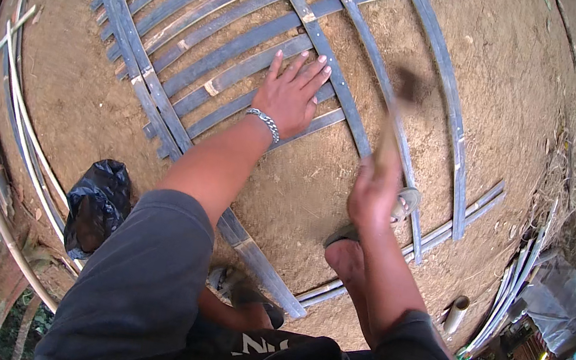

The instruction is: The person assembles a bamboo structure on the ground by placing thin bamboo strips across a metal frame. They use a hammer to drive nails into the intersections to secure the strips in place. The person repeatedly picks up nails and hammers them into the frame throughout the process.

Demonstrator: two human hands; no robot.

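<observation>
A lattice of dark, split bamboo slats (210,30) lies on the ground, crossed by long bamboo strips with small nail-like dots. My left hand (290,97) rests on it palm down, fingers stretched out, the tips at a long strip (349,104). It holds nothing, and a chain bracelet circles its wrist. My right hand (375,194) is closed round the wooden handle of a hammer (387,147). The hammer's dark head is smeared by motion, above the long strips right of my left hand. Whether it touches them I cannot tell.
A black plastic bag (97,206) lies at left, beside pale bamboo poles (21,104). My sandalled feet stand at the lattice's near end. Bamboo strips (437,237) lie across its near right end. A short bamboo tube (457,312) and more poles (517,280) lie at right.
</observation>
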